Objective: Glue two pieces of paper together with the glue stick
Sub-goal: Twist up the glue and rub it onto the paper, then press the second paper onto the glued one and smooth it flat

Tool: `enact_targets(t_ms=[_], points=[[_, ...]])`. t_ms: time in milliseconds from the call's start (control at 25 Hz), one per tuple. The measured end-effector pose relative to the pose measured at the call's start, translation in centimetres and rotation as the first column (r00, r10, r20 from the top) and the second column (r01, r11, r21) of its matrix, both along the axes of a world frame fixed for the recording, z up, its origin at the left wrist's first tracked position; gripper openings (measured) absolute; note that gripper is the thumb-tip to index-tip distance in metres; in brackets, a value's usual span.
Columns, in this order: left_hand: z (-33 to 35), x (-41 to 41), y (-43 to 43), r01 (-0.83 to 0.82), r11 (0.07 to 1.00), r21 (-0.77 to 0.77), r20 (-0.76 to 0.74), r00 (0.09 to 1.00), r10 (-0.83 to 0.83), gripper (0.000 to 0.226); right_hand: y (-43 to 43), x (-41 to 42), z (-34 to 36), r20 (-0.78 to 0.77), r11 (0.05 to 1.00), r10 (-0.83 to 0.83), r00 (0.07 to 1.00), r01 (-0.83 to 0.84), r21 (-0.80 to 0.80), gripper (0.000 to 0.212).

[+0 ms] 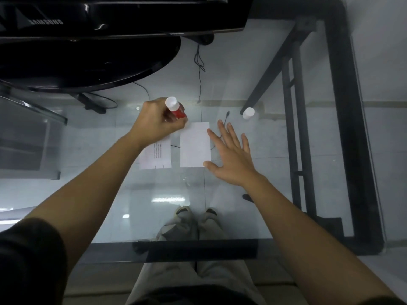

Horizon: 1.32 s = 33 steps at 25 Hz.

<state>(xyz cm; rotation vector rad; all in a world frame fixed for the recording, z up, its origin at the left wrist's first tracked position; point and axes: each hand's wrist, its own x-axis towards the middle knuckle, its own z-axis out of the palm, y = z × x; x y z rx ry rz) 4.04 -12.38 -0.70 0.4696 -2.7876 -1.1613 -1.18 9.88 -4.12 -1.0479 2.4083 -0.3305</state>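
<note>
Two pieces of paper lie side by side on the glass table. The left paper [163, 158] has lines of print and is partly covered by my left wrist. The right paper [195, 145] is blank white. My left hand [154, 123] grips a red glue stick [176, 108] with a white end, held tilted over the top left corner of the blank paper. The stick's white cap [248, 112] stands apart on the table at the right. My right hand [231, 155] is open, fingers spread, with thumb and forefinger touching the blank paper's right edge.
A black monitor [123, 16] and its round base [88, 62] fill the far left of the glass table [154, 194]. The table's black frame [343, 106] runs along the right side. Cables and my legs show through the glass.
</note>
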Motion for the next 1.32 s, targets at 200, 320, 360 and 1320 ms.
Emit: enact_targets(t_ms=[200, 320, 360, 1320], points=[[-0.5, 2.1, 1.2, -0.333, 0.340, 0.880, 0.169, 0.887, 0.431, 0.010, 0.0, 0.0, -0.2, 0.005, 1.000, 0.001, 1.000, -0.001, -0.002, 0.082], [-0.4, 2.5, 1.6, -0.268, -0.248, 0.931, 0.361, 0.777, 0.516, 0.004, 0.0, 0.0, -0.3, 0.011, 1.000, -0.001, 1.000, 0.001, -0.011, 0.082], [-0.4, 2.2, 1.4, -0.260, -0.334, 0.906, 0.406, 0.757, 0.511, 0.006, 0.0, 0.0, -0.3, 0.009, 1.000, -0.001, 1.000, 0.001, -0.007, 0.082], [1.0, -10.1, 4.4, 0.122, 0.972, 0.203, 0.051, 0.990, -0.135, 0.054, -0.2, -0.1, -0.4, -0.010, 1.000, 0.003, 1.000, -0.003, 0.025, 0.082]])
